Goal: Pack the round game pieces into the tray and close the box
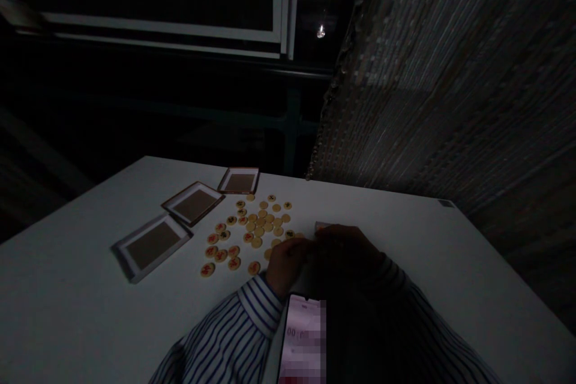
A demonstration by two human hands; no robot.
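The left hand [287, 258] and right hand [344, 246] come together just below and right of the frame's centre, their fingers bent inward and meeting or nearly so. The right one is in deep shadow, so I cannot tell whether either set of fingers is pinched on something or how wide they stand. A pale edge of a flat object [321, 225] shows just beyond the right hand's fingers, the rest hidden behind them; whether they touch it is unclear.

The round wooden pieces [259, 231] lie scattered across the centre of the frame, left of and beyond the left hand, some with red or black characters, others plain side up. The nearest plain ones sit right beside that hand's fingers, partly covered by them. The red-marked ones spread toward the lower left of the group, farther from the fingers.

Three shallow trays [153, 244] run diagonally along the left of the white tabletop [81, 288]. A lit phone [299, 327] is at bottom centre, below the left hand.
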